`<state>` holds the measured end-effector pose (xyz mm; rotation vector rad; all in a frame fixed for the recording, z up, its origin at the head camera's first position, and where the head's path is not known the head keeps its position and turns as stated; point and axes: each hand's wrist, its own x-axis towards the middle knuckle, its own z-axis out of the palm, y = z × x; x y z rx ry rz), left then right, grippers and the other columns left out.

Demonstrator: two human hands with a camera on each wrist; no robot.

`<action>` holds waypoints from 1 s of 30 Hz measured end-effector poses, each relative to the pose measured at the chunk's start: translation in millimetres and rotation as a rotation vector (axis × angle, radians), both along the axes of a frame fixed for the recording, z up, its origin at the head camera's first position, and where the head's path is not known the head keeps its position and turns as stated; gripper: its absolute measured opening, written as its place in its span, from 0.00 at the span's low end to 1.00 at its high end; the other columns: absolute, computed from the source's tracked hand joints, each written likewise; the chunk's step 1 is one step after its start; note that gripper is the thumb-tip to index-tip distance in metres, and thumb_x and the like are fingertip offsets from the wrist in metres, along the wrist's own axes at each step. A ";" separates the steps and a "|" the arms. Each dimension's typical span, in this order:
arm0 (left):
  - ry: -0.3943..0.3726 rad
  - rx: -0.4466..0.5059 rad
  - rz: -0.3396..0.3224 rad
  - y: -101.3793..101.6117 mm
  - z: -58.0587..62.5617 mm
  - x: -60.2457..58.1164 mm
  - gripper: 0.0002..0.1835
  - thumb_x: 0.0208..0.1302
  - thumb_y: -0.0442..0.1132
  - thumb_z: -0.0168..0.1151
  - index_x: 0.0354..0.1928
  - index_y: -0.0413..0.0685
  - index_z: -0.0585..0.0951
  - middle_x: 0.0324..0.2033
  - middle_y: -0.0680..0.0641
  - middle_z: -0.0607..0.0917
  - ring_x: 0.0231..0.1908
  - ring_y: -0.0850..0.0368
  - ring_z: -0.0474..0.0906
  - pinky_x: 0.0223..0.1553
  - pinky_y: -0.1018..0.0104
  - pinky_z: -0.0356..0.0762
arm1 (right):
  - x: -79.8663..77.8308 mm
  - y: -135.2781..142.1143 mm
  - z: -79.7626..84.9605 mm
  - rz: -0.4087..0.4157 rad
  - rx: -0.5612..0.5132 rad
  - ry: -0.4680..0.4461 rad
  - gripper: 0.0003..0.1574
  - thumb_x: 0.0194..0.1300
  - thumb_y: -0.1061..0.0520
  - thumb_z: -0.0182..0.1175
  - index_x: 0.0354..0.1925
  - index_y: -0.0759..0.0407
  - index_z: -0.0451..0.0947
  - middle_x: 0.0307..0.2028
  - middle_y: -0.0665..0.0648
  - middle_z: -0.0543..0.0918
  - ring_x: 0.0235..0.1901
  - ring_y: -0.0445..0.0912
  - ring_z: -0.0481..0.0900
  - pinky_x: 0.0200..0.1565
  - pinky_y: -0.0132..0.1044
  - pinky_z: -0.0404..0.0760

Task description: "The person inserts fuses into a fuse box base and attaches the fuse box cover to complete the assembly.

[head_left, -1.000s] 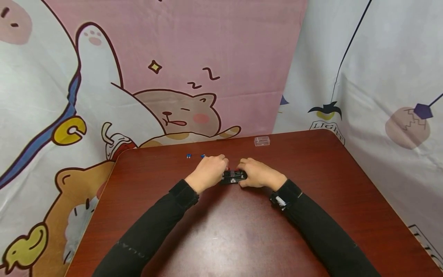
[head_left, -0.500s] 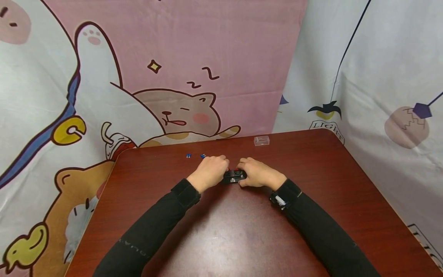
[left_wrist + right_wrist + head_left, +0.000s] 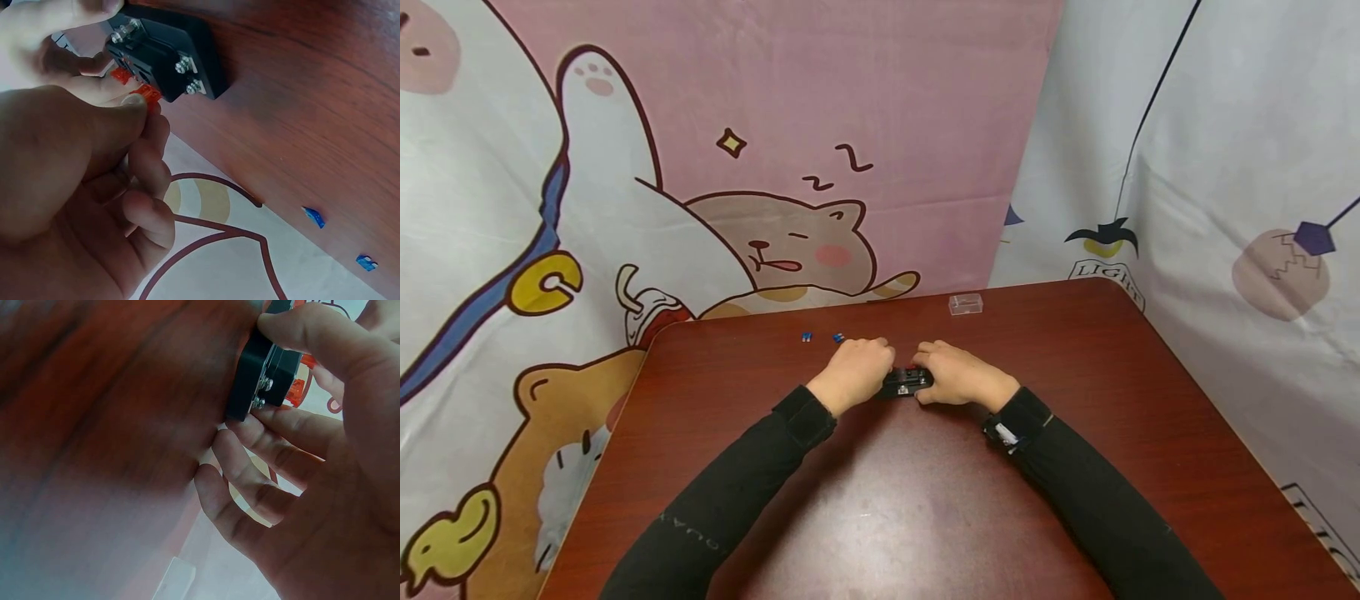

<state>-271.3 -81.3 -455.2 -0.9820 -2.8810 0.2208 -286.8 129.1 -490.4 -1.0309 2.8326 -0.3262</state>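
Clamping black block (image 3: 907, 382) by right end in right hand (image 3: 958, 375), down on table (image 3: 880, 508) between hands; pinching orange piece (image 3: 149, 93) at its top with left hand (image 3: 854, 372). Eased left hand slightly closer since a second ago, kept right grip as was. Looks oblong, raised in the middle, with silver screws (image 3: 183, 64) at both ends.

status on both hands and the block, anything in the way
Left hand pinching orange piece at block. Right hand gripping block's other end. Blue pieces, clear box apart from block, seemingly not in the way.
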 end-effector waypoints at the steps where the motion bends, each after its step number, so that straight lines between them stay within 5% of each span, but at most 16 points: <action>1: 0.002 -0.002 -0.002 0.4 -0.4 0.0 0.06 0.64 0.44 0.68 0.39 0.51 0.85 0.34 0.50 0.84 0.30 0.54 0.83 0.29 0.58 0.81 | -0.1 0.0 0.0 -0.002 -0.003 -0.004 0.36 0.53 0.37 0.70 0.57 0.52 0.79 0.52 0.50 0.77 0.49 0.45 0.74 0.51 0.42 0.77; 15: 0.012 -0.021 0.003 6.1 -0.9 -2.7 0.03 0.61 0.42 0.69 0.35 0.53 0.87 0.31 0.51 0.85 0.29 0.54 0.82 0.29 0.58 0.81 | -0.4 -0.2 -0.9 -0.021 -0.001 -0.033 0.39 0.55 0.37 0.70 0.60 0.52 0.77 0.59 0.52 0.76 0.53 0.46 0.73 0.54 0.42 0.77; 30: 0.058 -0.085 -0.012 17.4 5.6 -0.9 0.03 0.61 0.44 0.70 0.35 0.55 0.87 0.29 0.52 0.87 0.29 0.54 0.82 0.31 0.59 0.81 | 1.1 -1.0 -0.4 -0.028 0.003 -0.022 0.38 0.52 0.38 0.71 0.58 0.53 0.78 0.54 0.51 0.77 0.51 0.45 0.74 0.53 0.41 0.77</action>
